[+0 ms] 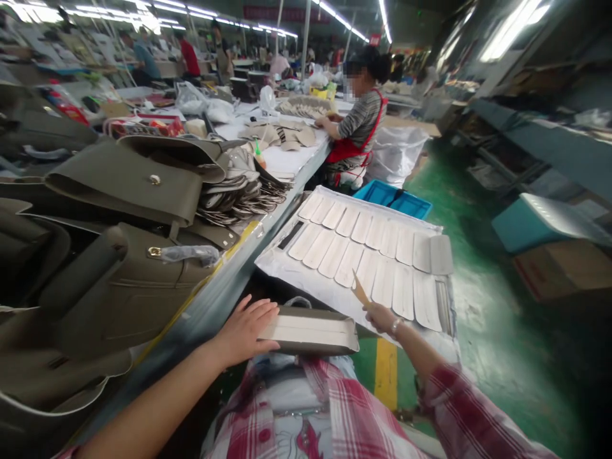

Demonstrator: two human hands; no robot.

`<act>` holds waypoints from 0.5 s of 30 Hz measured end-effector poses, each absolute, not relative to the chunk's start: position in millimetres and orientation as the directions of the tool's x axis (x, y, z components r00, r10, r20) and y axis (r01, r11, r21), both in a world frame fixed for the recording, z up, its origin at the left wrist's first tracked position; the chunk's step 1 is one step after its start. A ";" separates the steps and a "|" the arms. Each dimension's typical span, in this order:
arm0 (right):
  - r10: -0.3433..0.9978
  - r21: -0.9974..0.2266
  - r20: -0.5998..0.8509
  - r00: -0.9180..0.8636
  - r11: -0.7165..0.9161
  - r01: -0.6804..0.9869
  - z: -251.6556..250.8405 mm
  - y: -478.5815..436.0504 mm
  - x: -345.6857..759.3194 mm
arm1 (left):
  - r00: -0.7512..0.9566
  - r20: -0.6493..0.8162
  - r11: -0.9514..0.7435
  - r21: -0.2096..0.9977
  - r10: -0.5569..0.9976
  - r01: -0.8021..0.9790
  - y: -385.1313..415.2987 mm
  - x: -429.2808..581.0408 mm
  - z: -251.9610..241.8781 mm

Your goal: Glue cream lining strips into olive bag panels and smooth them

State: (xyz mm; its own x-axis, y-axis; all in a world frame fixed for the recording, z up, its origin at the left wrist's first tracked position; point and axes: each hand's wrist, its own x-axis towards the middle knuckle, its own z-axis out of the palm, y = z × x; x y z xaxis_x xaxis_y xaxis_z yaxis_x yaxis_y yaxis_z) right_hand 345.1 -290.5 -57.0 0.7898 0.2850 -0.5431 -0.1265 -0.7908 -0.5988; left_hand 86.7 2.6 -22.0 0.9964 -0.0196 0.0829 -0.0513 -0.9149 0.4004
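On my lap lies a grey-brown bag (315,348), bottom side up, with a long pale strip set along its base. My left hand (248,328) rests across the bag's left end, fingers stretched out and thumb apart at the near edge. Clasped in my right hand (381,317) is a tan, pointed, flat spatula (360,291), its tip up. That hand is over the near edge of a white-covered board (306,278), where two rows of pale, round-ended strips (344,261) lie side by side.
Left is a long table (210,299) with grey-brown bags (129,185) and a pile of handle-like parts (243,191). A co-worker in a red apron (354,127) sits farther along it. Beyond the board is a blue crate (411,203); cartons (564,268) stand right.
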 end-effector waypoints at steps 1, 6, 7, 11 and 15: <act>0.325 -0.619 -0.571 0.754 -0.774 -0.135 -45.9 -291.2 343.1 | 0.997 0.067 -0.845 0.534 0.023 -0.016 11.1 83.3 -24.1; 0.738 -0.816 -0.564 0.371 -0.567 -0.113 10.0 -276.2 337.2 | 0.959 0.013 -0.150 0.988 0.285 0.031 24.6 74.6 -48.6; 0.770 -0.812 -0.578 0.270 -0.577 -0.095 18.3 -266.7 337.2 | 0.953 0.007 -0.064 0.998 0.301 0.013 20.9 76.9 -53.0; 0.620 -0.633 -0.774 -0.132 -0.762 0.136 34.1 -211.4 339.8 | 0.919 -0.047 0.053 0.998 0.390 0.029 3.2 89.4 -61.0; 0.540 -0.522 -0.833 -0.121 -0.694 0.495 36.0 -152.7 336.9 | 0.874 -0.098 0.074 0.995 0.475 0.071 -4.2 90.8 -61.7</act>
